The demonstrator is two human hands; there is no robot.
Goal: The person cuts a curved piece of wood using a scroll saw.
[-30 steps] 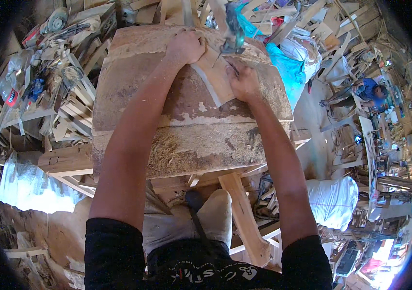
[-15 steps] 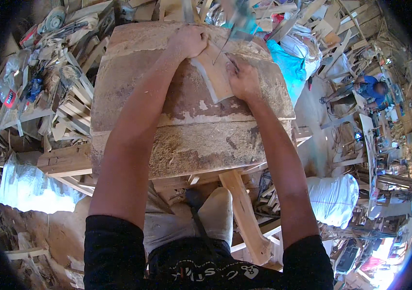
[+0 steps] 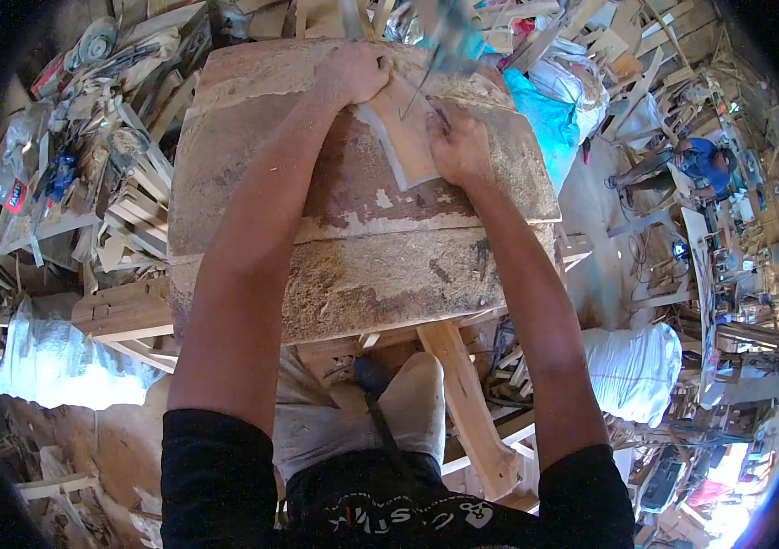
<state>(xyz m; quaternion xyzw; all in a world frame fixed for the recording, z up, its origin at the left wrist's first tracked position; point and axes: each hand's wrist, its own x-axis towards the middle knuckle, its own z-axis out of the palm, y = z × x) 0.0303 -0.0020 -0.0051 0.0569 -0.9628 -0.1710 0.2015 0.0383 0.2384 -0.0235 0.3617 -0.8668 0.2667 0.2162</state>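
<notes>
A pale, curved wooden board (image 3: 405, 151) lies flat on a broad, worn wooden worktop (image 3: 389, 274). At the board's far left edge, my left hand (image 3: 353, 75) is closed with curled fingers, pressed onto it. My right hand (image 3: 460, 149) closes on the board's right edge, its fingers bent; a small dark spot shows by its fingertips. Between my hands, a thin dark saw blade (image 3: 418, 94) slants down to the board's surface. Above it, a blurred grey-green machine part (image 3: 453, 38) hides how the blade is held.
Scrap wood (image 3: 138, 174) is heaped left of the worktop. Beyond its right side stand a turquoise sack (image 3: 536, 119) and white sacks. A long wooden piece (image 3: 467, 412) leans below the near edge. Another person (image 3: 705, 169) sits far off to the right.
The board has shifted slightly up and to the left under the blade. My right hand moved a little with it, and the blurred machine part changed position slightly.
</notes>
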